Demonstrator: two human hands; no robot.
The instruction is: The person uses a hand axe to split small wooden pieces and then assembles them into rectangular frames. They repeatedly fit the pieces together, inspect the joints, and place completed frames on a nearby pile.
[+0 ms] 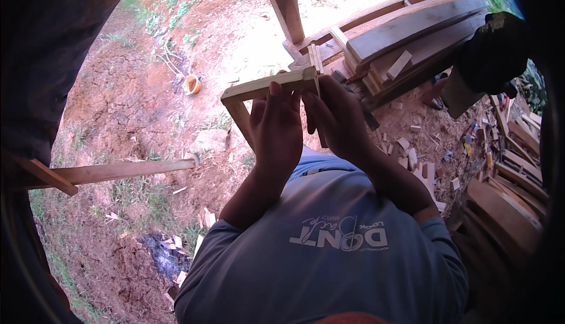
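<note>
Both hands are working near the middle of the frame, and they're holding up a wooden frame (250,91), its pale top bar slanting a little higher toward the right. The left hand (279,135) is gripping from below, its fingers closing in narrow on the bar, one fingertip pressing its near face. Over at the right corner, the right hand (338,109) is wrapping its fingers around the joint, covering much of that side. One leg of the piece is running down just left of the left hand. Long planks (412,30) are lying stacked in the upper right, with wood scraps (412,156) scattering the ground below them. An orange bucket (191,84) is sitting on bare soil left of the top bar, while a wooden beam (118,173) is reaching in from the left edge.
</note>
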